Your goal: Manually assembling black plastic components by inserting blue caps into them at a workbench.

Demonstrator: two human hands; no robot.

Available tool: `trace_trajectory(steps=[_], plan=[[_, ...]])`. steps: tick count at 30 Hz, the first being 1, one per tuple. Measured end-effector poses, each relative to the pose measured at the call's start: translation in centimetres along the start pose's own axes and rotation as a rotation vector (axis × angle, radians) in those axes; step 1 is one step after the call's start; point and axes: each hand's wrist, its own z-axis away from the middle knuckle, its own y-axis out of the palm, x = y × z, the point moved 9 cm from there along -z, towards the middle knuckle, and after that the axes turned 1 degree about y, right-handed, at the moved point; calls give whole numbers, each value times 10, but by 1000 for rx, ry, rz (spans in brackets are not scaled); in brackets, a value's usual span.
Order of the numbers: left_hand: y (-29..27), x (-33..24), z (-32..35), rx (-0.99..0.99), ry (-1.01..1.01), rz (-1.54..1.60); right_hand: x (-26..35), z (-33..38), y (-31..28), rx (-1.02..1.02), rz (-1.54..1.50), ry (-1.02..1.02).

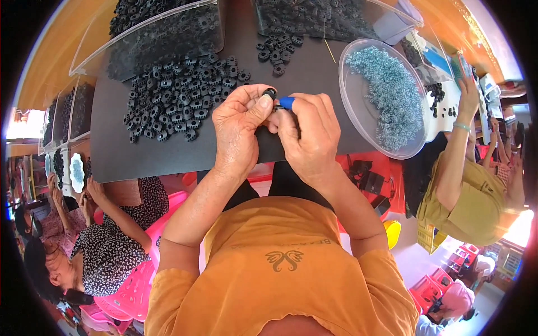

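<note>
Both my hands meet over the front part of the dark table [145,159]. My left hand [236,126] is closed, pinching a small black plastic cord-lock piece [270,93] between thumb and index finger. My right hand [312,131] is closed right beside it, with a blue cover [287,102] on its index fingertip. A small dark part [278,107] shows at its fingertips; its kind is hard to make out. Left of my hands lies a loose pile of black cord-lock pieces [174,101]. To the right, a round clear tray [358,106] holds many small metal springs [392,101].
Two clear boxes [168,42] [314,22] of black parts stand at the back. A smaller heap of black pieces [277,53] and a thin yellowish stick [329,50] lie before them. People sit at the left [112,246] and right [465,190]. A red stool [386,173] stands below the table.
</note>
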Motion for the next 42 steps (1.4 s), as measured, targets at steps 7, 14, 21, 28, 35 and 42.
trace_trajectory(steps=[7,14,21,28,35,42], plan=[[-2,2,3,75,-52,-105,-45,1,-5,157,-426,555],[5,1,5,162,-49,-212,-45,2,12,312,-655,697],[4,3,7,183,-48,-299,-44,1,13,354,-537,698],[4,2,9,183,12,-270,-36,1,7,293,-325,506],[5,-2,10,116,30,-434,-24,-1,8,276,-135,184],[5,-4,8,99,1,-486,-23,1,5,129,-214,146]])
